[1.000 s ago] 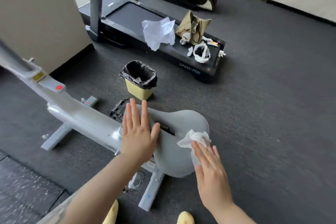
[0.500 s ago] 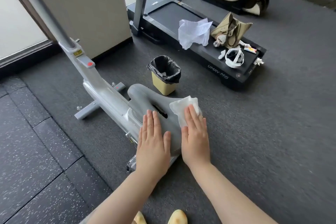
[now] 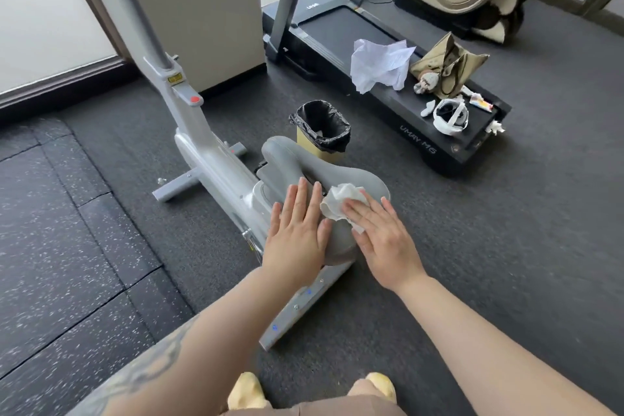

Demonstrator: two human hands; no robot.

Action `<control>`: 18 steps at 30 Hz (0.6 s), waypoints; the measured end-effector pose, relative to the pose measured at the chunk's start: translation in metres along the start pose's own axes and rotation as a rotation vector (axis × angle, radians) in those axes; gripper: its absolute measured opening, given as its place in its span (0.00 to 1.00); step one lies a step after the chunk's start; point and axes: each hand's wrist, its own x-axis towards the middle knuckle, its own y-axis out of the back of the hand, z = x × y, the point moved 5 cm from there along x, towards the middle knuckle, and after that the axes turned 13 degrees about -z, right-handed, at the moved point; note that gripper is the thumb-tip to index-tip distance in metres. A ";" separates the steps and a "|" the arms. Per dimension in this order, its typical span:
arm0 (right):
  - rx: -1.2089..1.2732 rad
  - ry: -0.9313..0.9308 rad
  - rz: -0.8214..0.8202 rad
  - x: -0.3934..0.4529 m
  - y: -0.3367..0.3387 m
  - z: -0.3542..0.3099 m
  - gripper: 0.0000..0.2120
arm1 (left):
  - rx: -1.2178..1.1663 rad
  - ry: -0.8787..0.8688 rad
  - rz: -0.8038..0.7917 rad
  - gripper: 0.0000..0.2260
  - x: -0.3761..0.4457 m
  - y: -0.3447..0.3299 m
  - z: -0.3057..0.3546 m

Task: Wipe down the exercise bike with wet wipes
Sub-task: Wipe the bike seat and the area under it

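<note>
On saddle (image 3: 354, 179): left hand (image 3: 297, 240) flat; right hand (image 3: 385, 236) flat, half-hiding wipe (image 3: 339, 204).

Both bare forearms reach forward and down from the bottom of the view, the left one bearing a dark tattoo near the elbow. The left hand (image 3: 297, 240) lies flat, palm down, fingers straight and close together with the thumb set a little apart, resting on the bike saddle (image 3: 368, 181). The right hand (image 3: 381, 236) lies just beside it, also palm down, its straight fingers angled toward the left hand and pressing a crumpled white wipe (image 3: 341, 201) onto the saddle.
</note>
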 end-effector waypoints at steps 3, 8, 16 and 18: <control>0.217 -0.219 0.178 0.002 0.009 0.023 0.20 | 0.036 0.055 0.002 0.25 -0.001 0.001 0.003; 0.924 -0.640 0.273 -0.011 -0.011 0.030 0.20 | 0.208 0.034 0.041 0.24 0.015 0.004 0.021; 1.403 -0.538 0.506 -0.041 -0.036 -0.024 0.22 | 0.500 -0.517 -0.147 0.25 0.050 0.015 0.054; 1.486 -0.515 0.523 -0.031 -0.037 -0.010 0.23 | 0.493 -0.546 -0.157 0.25 0.053 0.014 0.059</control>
